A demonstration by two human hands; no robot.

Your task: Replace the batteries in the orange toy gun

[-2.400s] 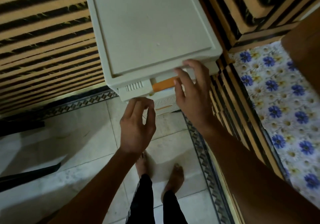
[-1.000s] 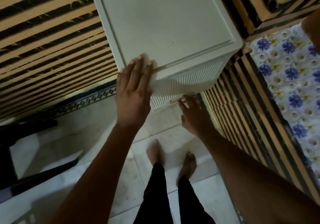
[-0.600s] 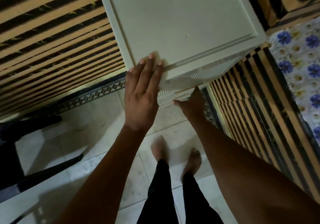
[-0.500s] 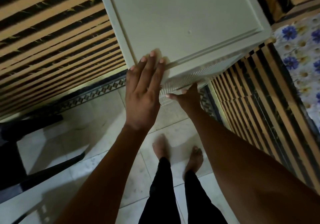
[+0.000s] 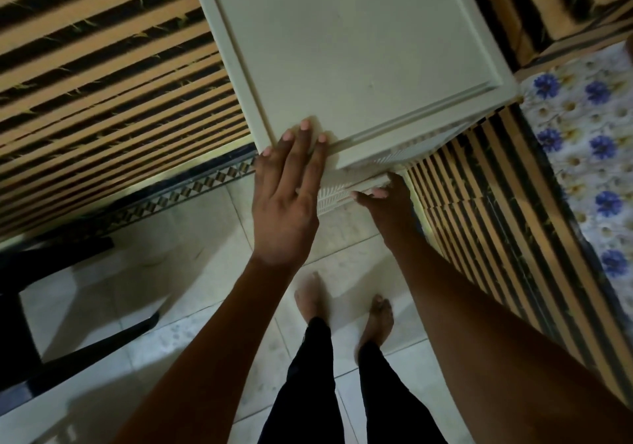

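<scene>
Wide view down over the pale tiled floor. Orange-and-black striped panelling fills the left side and runs down the right. Between them stands the cream plastic drawer cabinet, its flat top cut off by the upper edge of the view. A blue-flowered cloth lies off the cabinet's right corner. A black frame, perhaps a chair, sits low on the left, only partly seen.

The orange toy gun does not show anywhere. The cabinet's top overhangs the drawers and hides what is inside, so there is no telling where it lies or which way it points.

The left hand lies flat on the top's front-left corner, fingers straight and close together. The right hand grips the ribbed drawer front just under the front edge, thumb along the lip, fingers tucked beneath out of sight. Below are black trousers and bare feet.
</scene>
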